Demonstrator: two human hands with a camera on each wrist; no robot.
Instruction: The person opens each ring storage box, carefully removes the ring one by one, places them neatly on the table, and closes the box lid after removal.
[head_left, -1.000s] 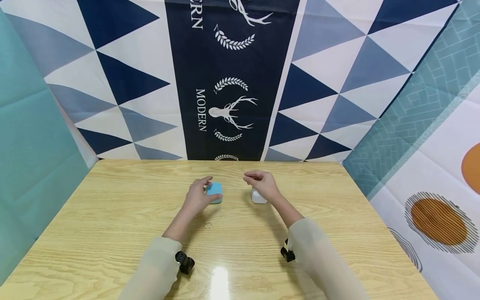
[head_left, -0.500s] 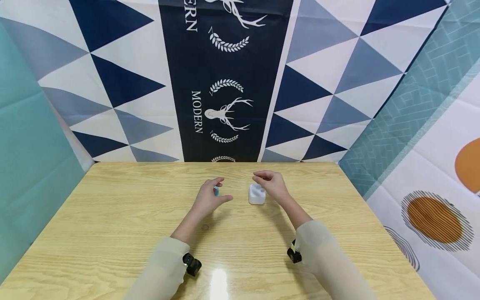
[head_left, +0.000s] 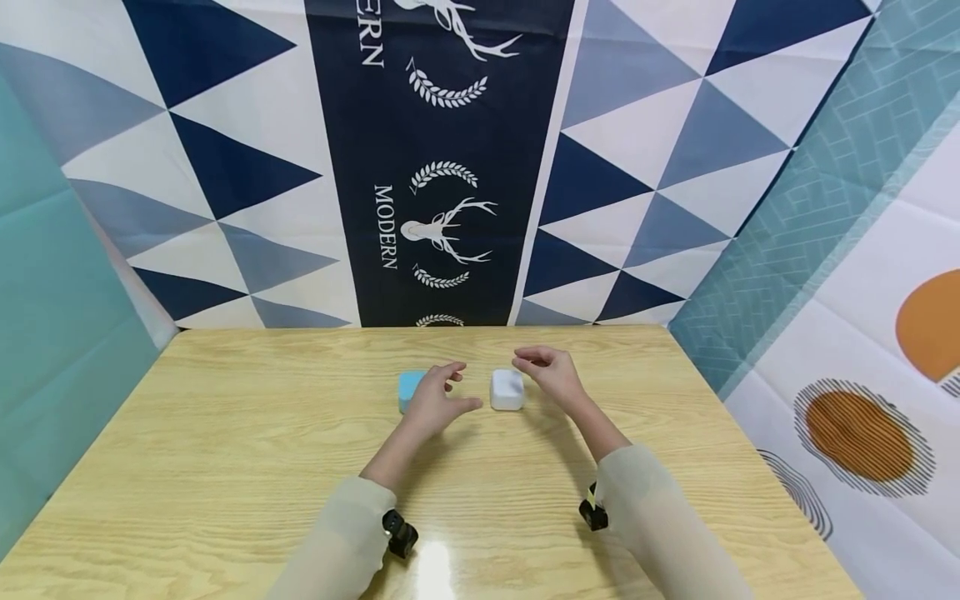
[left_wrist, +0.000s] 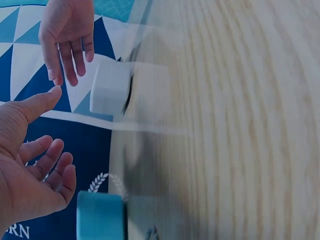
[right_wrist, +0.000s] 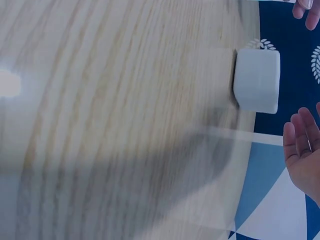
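Note:
A small light-blue rounded box point(head_left: 409, 385) sits towards the back of the wooden table, its right part hidden by my left hand point(head_left: 435, 402). That hand hovers between it and a white rounded box point(head_left: 507, 393), thumb and fingers spread apart. Nothing lies in its palm in the left wrist view. My right hand point(head_left: 555, 375) is held just right of the white box, fingers loosely bent above table height. In the right wrist view its fingers point(right_wrist: 299, 137) look extended and hold nothing. A small, blurred metallic thing point(left_wrist: 152, 232) lies beside the blue box in the left wrist view.
The table point(head_left: 225, 467) ends at a patterned cloth backdrop point(head_left: 442, 167) with triangles and deer heads. Teal cloth point(head_left: 67, 333) hangs on the left, white cloth with orange circles point(head_left: 825, 417) on the right. Both wrists carry black cameras.
My left hand has moved right, off the blue box towards the white one. My right hand has shifted right, uncovering the white box. The view has also turned a little right.

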